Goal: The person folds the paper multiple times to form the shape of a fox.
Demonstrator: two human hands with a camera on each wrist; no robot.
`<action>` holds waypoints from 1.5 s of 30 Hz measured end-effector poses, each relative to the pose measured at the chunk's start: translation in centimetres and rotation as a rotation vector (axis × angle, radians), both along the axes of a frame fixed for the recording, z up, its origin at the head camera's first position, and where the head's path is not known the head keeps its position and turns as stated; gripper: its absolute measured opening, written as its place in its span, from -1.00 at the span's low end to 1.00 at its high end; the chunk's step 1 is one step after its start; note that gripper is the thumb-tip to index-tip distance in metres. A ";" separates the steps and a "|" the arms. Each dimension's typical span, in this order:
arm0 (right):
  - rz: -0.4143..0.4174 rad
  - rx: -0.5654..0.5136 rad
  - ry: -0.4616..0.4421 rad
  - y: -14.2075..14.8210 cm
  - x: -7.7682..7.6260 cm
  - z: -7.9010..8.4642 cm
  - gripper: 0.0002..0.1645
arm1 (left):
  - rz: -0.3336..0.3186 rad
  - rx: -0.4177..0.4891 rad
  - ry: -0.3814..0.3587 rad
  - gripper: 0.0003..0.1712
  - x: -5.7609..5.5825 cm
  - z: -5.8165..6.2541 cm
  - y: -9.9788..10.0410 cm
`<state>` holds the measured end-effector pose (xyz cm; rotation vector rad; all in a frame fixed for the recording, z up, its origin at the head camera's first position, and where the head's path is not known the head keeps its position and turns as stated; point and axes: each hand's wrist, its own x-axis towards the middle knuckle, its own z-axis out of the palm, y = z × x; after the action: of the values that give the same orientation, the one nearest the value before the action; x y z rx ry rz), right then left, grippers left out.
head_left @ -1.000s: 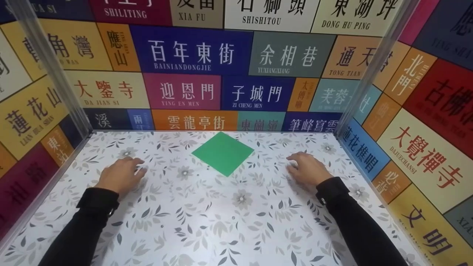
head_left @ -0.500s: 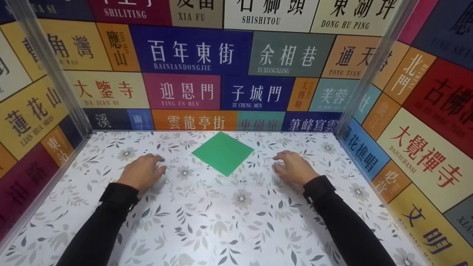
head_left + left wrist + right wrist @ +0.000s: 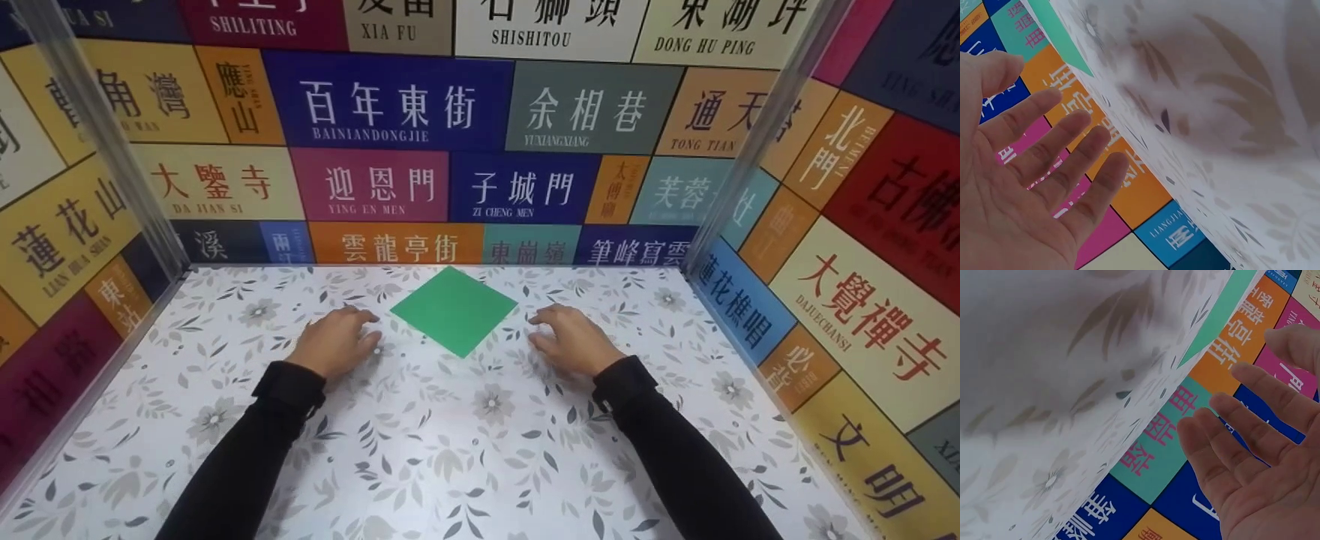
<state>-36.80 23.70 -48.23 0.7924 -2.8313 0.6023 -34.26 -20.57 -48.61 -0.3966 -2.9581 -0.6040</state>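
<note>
A flat green square of what looks like paper (image 3: 454, 311) lies on the floral table top near its back edge, one corner pointing toward me. Just left of it is my left hand (image 3: 334, 343), fingers loosely spread and holding nothing. My right hand (image 3: 574, 341) is on the other side, a short gap from the square's right corner, also holding nothing. In the left wrist view the left palm and relaxed fingers (image 3: 1053, 174) show above the table, with a strip of green (image 3: 1067, 39) beyond. The right wrist view shows the right fingers (image 3: 1241, 439) similarly relaxed.
The table (image 3: 480, 465) has a white cover printed with grey leaves and flowers. A back wall (image 3: 390, 105) of coloured blocks with Chinese lettering rises behind it, and similar walls stand at left and right. Clear strips (image 3: 142, 180) run up the corners.
Both hands have moved inward toward the green square, the left one moving right and the right one moving left. The square has stayed in place.
</note>
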 end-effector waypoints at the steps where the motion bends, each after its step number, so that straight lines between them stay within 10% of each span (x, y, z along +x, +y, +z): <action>1: 0.002 -0.002 -0.001 -0.2 0.0 0.0 -0.55 | -0.005 0.002 0.003 -0.50 -0.1 0.0 0.3; 45: 0.065 -0.134 -0.032 -8.1 0.6 -1.8 -0.60 | -0.125 -0.058 0.040 -0.50 -2.2 -2.5 9.5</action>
<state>-36.16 15.56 -50.04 0.8604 -2.7666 0.8117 -36.50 -11.06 -51.10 -0.5959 -2.9349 -0.5171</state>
